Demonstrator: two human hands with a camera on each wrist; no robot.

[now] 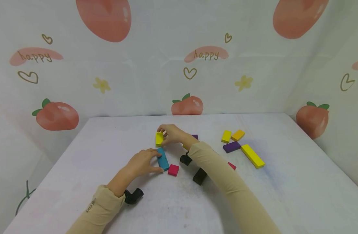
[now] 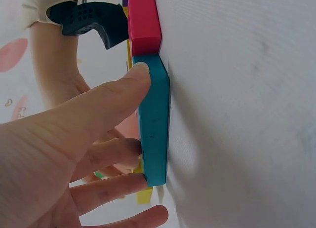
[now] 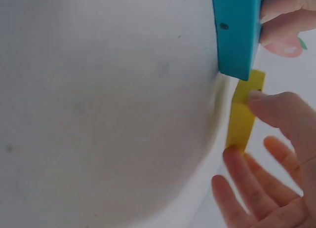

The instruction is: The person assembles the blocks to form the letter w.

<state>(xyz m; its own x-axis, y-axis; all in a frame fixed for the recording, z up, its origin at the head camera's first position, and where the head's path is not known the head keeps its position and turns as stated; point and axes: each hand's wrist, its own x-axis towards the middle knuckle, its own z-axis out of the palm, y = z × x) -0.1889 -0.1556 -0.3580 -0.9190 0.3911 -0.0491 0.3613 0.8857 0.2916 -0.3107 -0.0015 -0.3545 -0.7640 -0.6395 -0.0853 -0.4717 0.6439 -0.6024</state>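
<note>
A blue rectangular block (image 1: 163, 161) lies on the white table near the middle. My left hand (image 1: 140, 164) pinches it, the thumb at its near end and the fingers toward its far end; the left wrist view shows the blue block (image 2: 154, 124) between them. Just beyond it is a small yellow block (image 1: 159, 139), which my right hand (image 1: 173, 134) holds end to end between thumb and index finger. In the right wrist view this yellow block (image 3: 242, 119) sits close to the blue block's far end. A red block (image 1: 173, 170) lies by the blue block's near end.
To the right lie a yellow block (image 1: 226, 136), an orange block (image 1: 238, 135), a purple block (image 1: 231, 147) and a long yellow block (image 1: 253, 156). A black block (image 1: 199, 176) and a red piece (image 1: 232, 165) show beside the right sleeve. Another purple block (image 1: 195, 136) is partly hidden behind the right hand.
</note>
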